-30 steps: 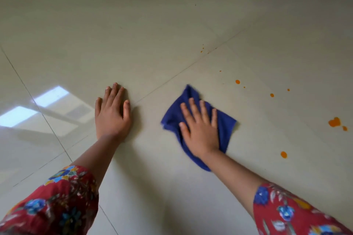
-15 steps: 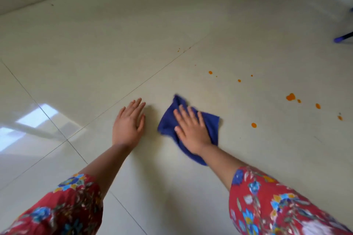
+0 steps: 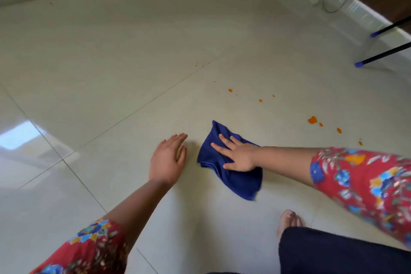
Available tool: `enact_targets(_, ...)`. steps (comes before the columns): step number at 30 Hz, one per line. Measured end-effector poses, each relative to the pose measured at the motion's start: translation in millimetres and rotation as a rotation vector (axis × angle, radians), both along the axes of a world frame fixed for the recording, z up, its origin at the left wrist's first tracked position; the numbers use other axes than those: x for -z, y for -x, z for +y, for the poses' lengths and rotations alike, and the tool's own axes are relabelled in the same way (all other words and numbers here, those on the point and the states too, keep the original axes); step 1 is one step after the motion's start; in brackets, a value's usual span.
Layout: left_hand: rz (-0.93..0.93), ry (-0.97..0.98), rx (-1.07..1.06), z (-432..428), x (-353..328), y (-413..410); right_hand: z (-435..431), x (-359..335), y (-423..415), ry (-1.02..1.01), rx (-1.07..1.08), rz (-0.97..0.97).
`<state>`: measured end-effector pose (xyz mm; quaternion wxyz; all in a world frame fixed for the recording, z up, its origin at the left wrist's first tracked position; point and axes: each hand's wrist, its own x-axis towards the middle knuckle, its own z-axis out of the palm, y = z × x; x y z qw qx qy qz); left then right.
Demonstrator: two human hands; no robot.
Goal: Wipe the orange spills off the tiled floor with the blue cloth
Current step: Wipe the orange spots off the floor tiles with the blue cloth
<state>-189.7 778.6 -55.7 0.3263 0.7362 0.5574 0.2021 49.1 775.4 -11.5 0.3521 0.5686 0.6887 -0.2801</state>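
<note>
A glossy, pale tiled floor (image 3: 111, 62) fills the view from above. Thin dark grout lines cross it, and a pale skirting runs along the top edge. At the far left of the frame, a bright window reflection (image 3: 20, 140) shines on the tiles.

From the lower left, my left arm reaches in wearing a red floral sleeve (image 3: 89, 249). My left hand (image 3: 166, 160) rests palm down on the floor just left of centre, fingers straight and close together, holding nothing.

Just beside it to the right, not touching it, the blue cloth (image 3: 240, 182) lies rumpled on the floor at the centre of the frame. My right hand (image 3: 238, 155) presses flat on the cloth's upper part. Its fingers are straight and spread, pointing left, and are not curled round the fabric. That arm comes in from the right edge in the same floral sleeve.

The orange spills lie up and to the right of the cloth, apart from it. They are a scatter of small dots, and the largest blot (image 3: 312, 120) sits right of centre.

At the lower right are my bare foot (image 3: 289, 220) and a dark trouser leg (image 3: 333, 251). At the upper right, two thin black legs with blue tips (image 3: 382, 54) stand on the floor near the skirting.
</note>
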Motion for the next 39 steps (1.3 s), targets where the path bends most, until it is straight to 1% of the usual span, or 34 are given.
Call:
enact_targets(3,0.019,0.017,0.014,-1.0,-11.8,-5.8,-8.6,-13.4,-19.2,-0.004,-0.069,0.042)
enact_targets(6,0.062,0.067,0.056,3.9,-25.7,-14.7,-21.3,-2.7,-36.8,-0.090,-0.073,0.046)
enact_targets(8,0.086,0.088,0.069,5.8,-33.2,-16.4,-30.8,15.2,-34.2,-0.188,-0.035,0.083)
enact_targets(10,0.131,0.121,0.062,5.7,-43.4,-19.5,-35.8,42.6,-23.9,-0.353,0.052,0.155)
enact_targets(11,0.149,0.122,0.063,4.8,-47.8,-14.3,-38.6,51.7,-12.3,-0.428,0.094,0.158)
enact_targets(13,0.225,0.139,0.076,6.6,-52.0,-10.7,-41.8,67.1,-1.9,-0.531,0.164,0.211)
enact_targets(16,0.388,0.229,0.114,-1.9,-56.2,-14.1,-64.4,81.6,-30.1,-0.604,-0.016,0.259)
enact_targets(18,0.455,0.296,0.160,-6.8,-62.3,-20.9,-78.3,81.9,-71.7,-0.646,-0.057,0.257)
enact_targets(20,0.453,0.316,0.212,-8.2,-75.1,-26.8,-77.5,77.7,-111.3,-0.653,-0.014,0.178)
enact_targets(22,0.421,0.336,0.232,-10.6,-91.8,-28.6,-55.7,74.0,-133.2,-0.643,0.060,0.122)
enact_targets(25,0.429,0.348,0.279,-10.6,-108.8,-27.3,-18.2,71.4,-116.7,-0.655,0.202,0.156)
enact_targets(26,0.444,0.342,0.290,-7.2,-109.5,-27.4,-14.3,70.6,-102.5,-0.654,0.195,0.175)
enact_targets(27,0.455,0.337,0.293,-1.6,-107.2,-30.0,-16.6,71.6,-89.6,-0.659,0.146,0.207)
enact_targets(29,0.444,0.312,0.281,12.6,-93.6,-40.9,-34.7,73.3,-80.1,-0.656,-0.052,0.296)
enact_targets(31,0.415,0.271,0.275,27.7,-77.1,-57.4,-64.3,78.0,-99.4,-0.645,-0.211,0.381)
enact_targets(33,0.383,0.211,0.290,43.8,-59.5,-72.2,-81.4,78.3,-134.1,-0.660,-0.242,0.402)
enact_targets(35,0.360,0.166,0.291,53.4,-41.7,-83.3,-75.3,79.3,-173.3,-0.688,-0.191,0.327)
enact_targets(37,0.333,0.114,0.284,59.3,-23.4,-91.2,-47.3,77.3,-202.3,-0.686,-0.027,0.205)
enact_targets(39,0.309,0.051,0.295,68.7,-6.6,-95.7,-12.8,74.2,-204.1,-0.655,0.103,0.125)
